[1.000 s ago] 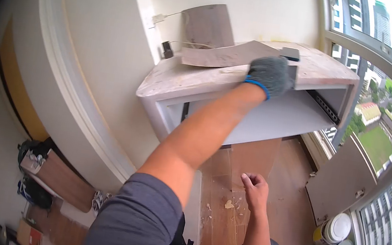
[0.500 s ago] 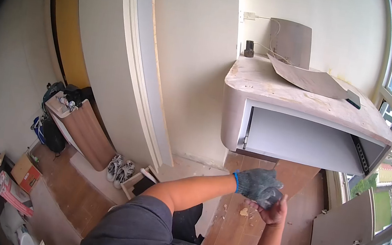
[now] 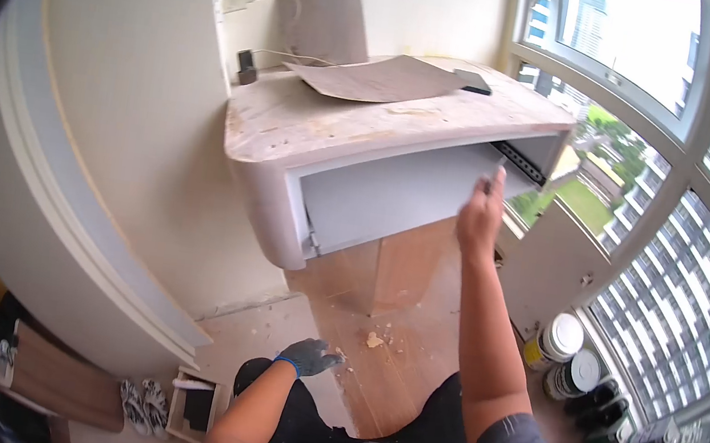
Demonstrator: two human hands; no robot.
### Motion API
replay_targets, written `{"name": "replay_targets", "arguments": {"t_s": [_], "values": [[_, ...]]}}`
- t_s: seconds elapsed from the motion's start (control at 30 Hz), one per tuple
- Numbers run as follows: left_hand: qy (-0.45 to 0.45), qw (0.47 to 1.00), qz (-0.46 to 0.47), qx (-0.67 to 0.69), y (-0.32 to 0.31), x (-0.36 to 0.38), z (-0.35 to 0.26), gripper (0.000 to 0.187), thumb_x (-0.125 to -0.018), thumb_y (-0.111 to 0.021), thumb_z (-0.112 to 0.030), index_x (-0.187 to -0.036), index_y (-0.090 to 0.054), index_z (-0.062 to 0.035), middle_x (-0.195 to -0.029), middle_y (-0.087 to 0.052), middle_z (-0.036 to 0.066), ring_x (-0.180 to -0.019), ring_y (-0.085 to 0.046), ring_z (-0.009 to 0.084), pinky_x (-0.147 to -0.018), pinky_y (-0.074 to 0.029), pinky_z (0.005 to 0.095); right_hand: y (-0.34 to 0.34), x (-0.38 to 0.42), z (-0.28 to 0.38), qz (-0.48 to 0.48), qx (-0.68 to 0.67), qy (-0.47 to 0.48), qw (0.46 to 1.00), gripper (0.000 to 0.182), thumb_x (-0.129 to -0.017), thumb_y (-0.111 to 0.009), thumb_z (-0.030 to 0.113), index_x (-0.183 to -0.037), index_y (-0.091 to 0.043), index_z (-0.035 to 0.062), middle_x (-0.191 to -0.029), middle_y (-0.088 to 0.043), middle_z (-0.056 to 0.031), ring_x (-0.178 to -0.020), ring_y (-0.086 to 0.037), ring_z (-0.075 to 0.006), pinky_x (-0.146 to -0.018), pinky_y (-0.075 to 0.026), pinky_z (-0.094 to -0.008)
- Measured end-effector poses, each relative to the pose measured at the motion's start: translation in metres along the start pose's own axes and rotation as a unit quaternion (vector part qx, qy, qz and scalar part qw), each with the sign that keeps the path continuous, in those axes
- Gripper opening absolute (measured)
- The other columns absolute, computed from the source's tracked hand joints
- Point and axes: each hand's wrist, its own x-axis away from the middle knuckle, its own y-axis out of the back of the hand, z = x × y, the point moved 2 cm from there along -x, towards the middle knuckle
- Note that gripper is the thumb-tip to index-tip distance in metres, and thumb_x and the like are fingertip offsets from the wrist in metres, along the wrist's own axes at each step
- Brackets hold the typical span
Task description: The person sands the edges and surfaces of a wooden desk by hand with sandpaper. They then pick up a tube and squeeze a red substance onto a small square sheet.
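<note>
My left hand (image 3: 310,357), in a grey glove with a blue cuff, is low beside my knee. Its fingers are loosely stretched and nothing shows in them. My bare right hand (image 3: 483,216) is raised in front of the right end of a wall-mounted cabinet (image 3: 262,209). Its fingers are curled together; a small, thin thing seems to stick up from them, too blurred to name. Behind that hand, a black drawer slide (image 3: 524,163) runs along the cabinet's inner right side. The cabinet's front is uncovered, with a pale grey panel (image 3: 394,195) inside.
A curved sheet (image 3: 383,77) and a dark phone-like slab (image 3: 472,82) lie on the cabinet top, near a black battery-like block (image 3: 246,68). A loose door panel (image 3: 555,266) leans by the window. Paint buckets (image 3: 559,336) stand right; debris (image 3: 375,341) litters the floor.
My hands have come apart. The gloved left hand dropped towards my knee, while the right rose towards the cabinet's right end. The view has turned right.
</note>
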Motion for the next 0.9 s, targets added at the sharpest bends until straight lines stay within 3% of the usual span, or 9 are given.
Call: {"name": "replay_targets", "arguments": {"t_s": [0.07, 0.23, 0.33, 0.4, 0.47, 0.5, 0.6, 0.7, 0.9], "values": [[-0.019, 0.999, -0.015, 0.036, 0.008, -0.003, 0.001, 0.078, -0.095, -0.043, -0.069, -0.12, -0.065, 0.0016, -0.124, -0.064, 0.028, -0.119, -0.06, 0.0419, -0.103, -0.046, 0.0472, -0.045, -0.03, 0.009, -0.047, 0.028, 0.073, 0.996, 0.056, -0.107, -0.041, 0.019, -0.146, -0.029, -0.0187, -0.155, -0.025, -0.038, -0.149, -0.022, -0.0446, -0.124, -0.017, -0.0431], [-0.041, 0.995, -0.004, 0.093, 0.025, 0.002, -0.002, 0.073, -0.097, -0.04, -0.067, -0.11, -0.07, -0.0018, -0.116, -0.066, 0.028, -0.114, -0.06, 0.0426, -0.099, -0.046, 0.0486, -0.11, -0.028, 0.049, -0.132, -0.013, -0.05, 0.99, 0.063, -0.107, -0.036, 0.024, -0.149, -0.017, -0.02, -0.158, -0.014, -0.0395, -0.151, -0.014, -0.0455, -0.125, -0.015, -0.0448], [-0.009, 0.994, 0.017, 0.109, 0.036, 0.017, -0.004, 0.073, -0.097, -0.039, -0.067, -0.111, -0.07, -0.0035, -0.115, -0.067, 0.026, -0.113, -0.061, 0.043, -0.099, -0.046, 0.0492, -0.087, -0.075, 0.032, -0.181, 0.002, -0.078, 0.98, 0.06, -0.108, -0.032, 0.025, -0.145, -0.025, -0.021, -0.153, -0.024, -0.0407, -0.147, -0.024, -0.0468, -0.123, -0.021, -0.0461], [0.012, 0.99, 0.043, 0.134, 0.051, 0.027, -0.006, 0.072, -0.097, -0.039, -0.067, -0.112, -0.07, -0.0038, -0.115, -0.067, 0.026, -0.113, -0.06, 0.0433, -0.099, -0.046, 0.0493, -0.063, -0.136, -0.026, -0.111, 0.163, -0.081, 0.977, 0.056, -0.108, -0.03, 0.026, -0.14, -0.034, -0.0204, -0.146, -0.036, -0.0398, -0.139, -0.036, -0.0489, -0.119, -0.028, -0.0488], [-0.006, 0.992, 0.006, 0.129, 0.036, 0.018, 0.015, 0.071, -0.097, -0.043, -0.065, -0.112, -0.07, -0.0013, -0.108, -0.069, 0.025, -0.107, -0.064, 0.0414, -0.096, -0.048, 0.0471, -0.037, -0.153, -0.017, -0.11, 0.162, -0.085, 0.977, 0.051, -0.108, -0.03, 0.024, -0.132, -0.041, -0.0188, -0.138, -0.045, -0.0385, -0.131, -0.045, -0.0502, -0.114, -0.034, -0.0516], [-0.018, 0.991, -0.015, 0.128, 0.03, 0.011, 0.022, 0.071, -0.097, -0.045, -0.065, -0.111, -0.07, -0.0001, -0.104, -0.071, 0.025, -0.104, -0.066, 0.0405, -0.094, -0.049, 0.046, -0.04, -0.168, -0.036, -0.106, 0.136, -0.064, 0.983, 0.054, -0.107, -0.031, 0.025, -0.139, -0.037, -0.0178, -0.146, -0.037, -0.039, -0.139, -0.035, -0.0506, -0.118, -0.029, -0.0483], [-0.023, 0.992, 0.001, 0.122, 0.021, -0.003, 0.026, 0.07, -0.097, -0.045, -0.065, -0.109, -0.071, -0.0006, -0.1, -0.071, 0.024, -0.1, -0.067, 0.0393, -0.092, -0.05, 0.0455, -0.088, -0.082, 0.042, -0.136, 0.115, 0.017, 0.984, 0.061, -0.107, -0.032, 0.029, -0.145, -0.029, -0.0186, -0.153, -0.027, -0.0393, -0.147, -0.022, -0.0484, -0.123, -0.02, -0.0452], [0.021, 0.986, 0.066, 0.153, 0.05, 0.011, -0.008, 0.069, -0.098, -0.042, -0.064, -0.11, -0.071, -0.0019, -0.101, -0.071, 0.025, -0.1, -0.067, 0.0393, -0.093, -0.05, 0.0457, -0.088, -0.1, 0.019, -0.173, 0.056, -0.044, 0.982, 0.067, -0.107, -0.033, 0.032, -0.148, -0.021, -0.0196, -0.158, -0.017, -0.0389, -0.151, -0.011, -0.0465, -0.125, -0.012, -0.0433], [-0.048, 0.984, 0.035, 0.168, 0.024, -0.003, 0.016, 0.071, -0.097, -0.041, -0.067, -0.107, -0.073, -0.0046, -0.111, -0.068, 0.026, -0.11, -0.061, 0.0435, -0.095, -0.047, 0.0504, -0.04, -0.182, -0.014, -0.131, -0.004, -0.1, 0.986, 0.064, -0.107, -0.031, 0.031, -0.144, -0.026, -0.0222, -0.155, -0.019, -0.041, -0.149, -0.017, -0.0479, -0.124, -0.015, -0.0448]]}}
